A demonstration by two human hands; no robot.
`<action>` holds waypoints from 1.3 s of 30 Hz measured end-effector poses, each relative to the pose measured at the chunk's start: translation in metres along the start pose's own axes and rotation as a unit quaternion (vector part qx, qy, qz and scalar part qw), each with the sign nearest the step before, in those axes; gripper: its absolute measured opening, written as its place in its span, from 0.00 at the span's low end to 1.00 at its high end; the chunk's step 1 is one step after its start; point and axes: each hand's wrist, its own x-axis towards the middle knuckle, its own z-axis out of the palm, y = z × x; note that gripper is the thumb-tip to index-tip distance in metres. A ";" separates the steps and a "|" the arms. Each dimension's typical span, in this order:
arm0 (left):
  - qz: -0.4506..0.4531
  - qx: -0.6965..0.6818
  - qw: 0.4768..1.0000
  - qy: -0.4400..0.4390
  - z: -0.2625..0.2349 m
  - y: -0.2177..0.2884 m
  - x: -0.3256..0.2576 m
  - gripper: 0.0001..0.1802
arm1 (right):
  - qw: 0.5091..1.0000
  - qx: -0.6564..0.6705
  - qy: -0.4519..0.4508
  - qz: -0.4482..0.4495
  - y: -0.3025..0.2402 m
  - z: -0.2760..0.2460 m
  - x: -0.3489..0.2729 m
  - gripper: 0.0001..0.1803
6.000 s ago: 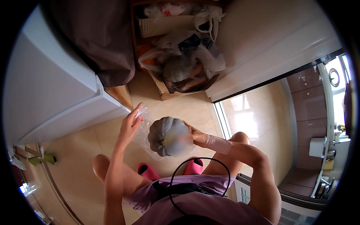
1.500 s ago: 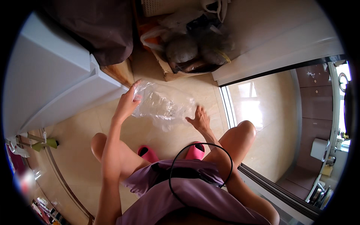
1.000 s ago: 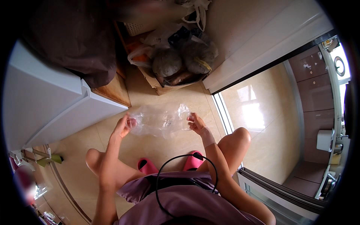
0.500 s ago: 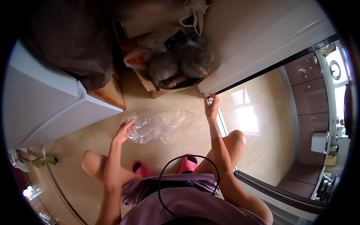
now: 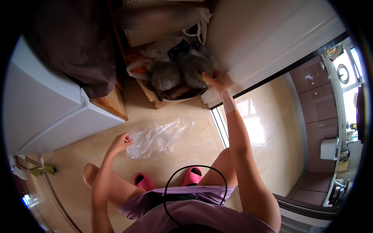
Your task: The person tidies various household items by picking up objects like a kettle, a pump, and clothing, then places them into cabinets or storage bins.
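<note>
My left hand [image 5: 120,142] grips one end of a clear, crumpled plastic bag [image 5: 161,136] that hangs low over the beige tiled floor. My right hand [image 5: 213,80] is stretched far forward and rests on the right one of two round grey-green pumpkins [image 5: 196,70], by its pale stem. The other pumpkin [image 5: 165,75] lies just to the left. Both sit in a low cardboard box [image 5: 155,101] on the floor. Whether my right fingers are closed around the stem I cannot make out.
A white appliance [image 5: 46,112] stands at the left with a dark cloth [image 5: 74,50] draped over it. A white basket [image 5: 138,37] and plastic bags lie behind the box. A white cabinet [image 5: 264,42] and a sliding-door track [image 5: 219,128] are at the right. Pink slippers [image 5: 192,175] are below.
My right hand has let go of the bag and reached forward to the right pumpkin. The bag now hangs from my left hand alone, lower and closer to me.
</note>
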 end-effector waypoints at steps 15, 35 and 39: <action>0.059 0.062 0.986 0.140 0.011 0.009 0.009 0.20 | 1.000 -0.023 0.006 0.019 -0.052 0.028 -0.036 0.52; 0.082 0.176 0.980 0.052 0.002 0.074 -0.024 0.39 | 0.847 0.513 -0.138 -0.001 -0.054 0.044 -0.097 0.21; 0.117 0.090 0.987 0.067 -0.006 0.102 -0.036 0.48 | 0.835 0.494 -0.213 0.117 -0.047 0.085 -0.154 0.42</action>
